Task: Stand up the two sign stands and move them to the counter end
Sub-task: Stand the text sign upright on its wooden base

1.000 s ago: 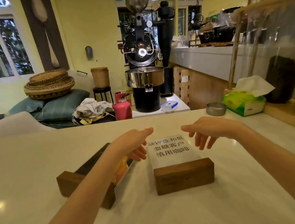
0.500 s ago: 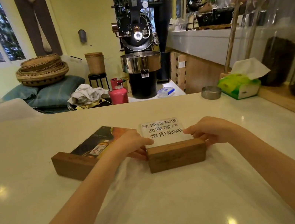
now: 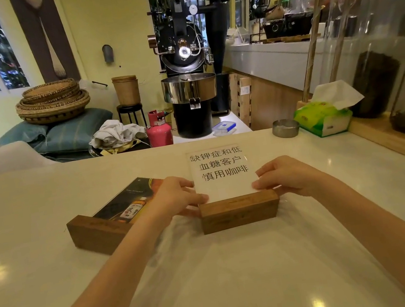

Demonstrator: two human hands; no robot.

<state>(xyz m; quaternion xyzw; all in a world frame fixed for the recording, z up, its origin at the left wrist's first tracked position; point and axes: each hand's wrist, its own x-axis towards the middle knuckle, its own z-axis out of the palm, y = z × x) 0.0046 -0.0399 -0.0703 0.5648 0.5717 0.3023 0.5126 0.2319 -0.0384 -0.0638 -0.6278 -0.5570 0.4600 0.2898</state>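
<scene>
A white sign stand [image 3: 222,176] with black Chinese characters and a wooden base block sits mid-counter, its panel tilted up off the counter [image 3: 59,298]. My left hand [image 3: 176,197] grips its left edge and my right hand [image 3: 284,175] grips its right edge, both just above the wooden base. A second sign stand [image 3: 122,209] with a dark bottle picture lies flat to the left, its wooden base toward me, partly hidden by my left hand and forearm.
A round metal ashtray [image 3: 285,128] and a green tissue box [image 3: 324,118] stand at the counter's far right. Glass jars [image 3: 377,81] on a wooden shelf line the right side. A coffee roaster [image 3: 188,75] and a pink gas cylinder [image 3: 158,131] stand beyond the counter.
Both hands came down from hovering over the white sign and closed on its sides. The panel now tilts up more than before.
</scene>
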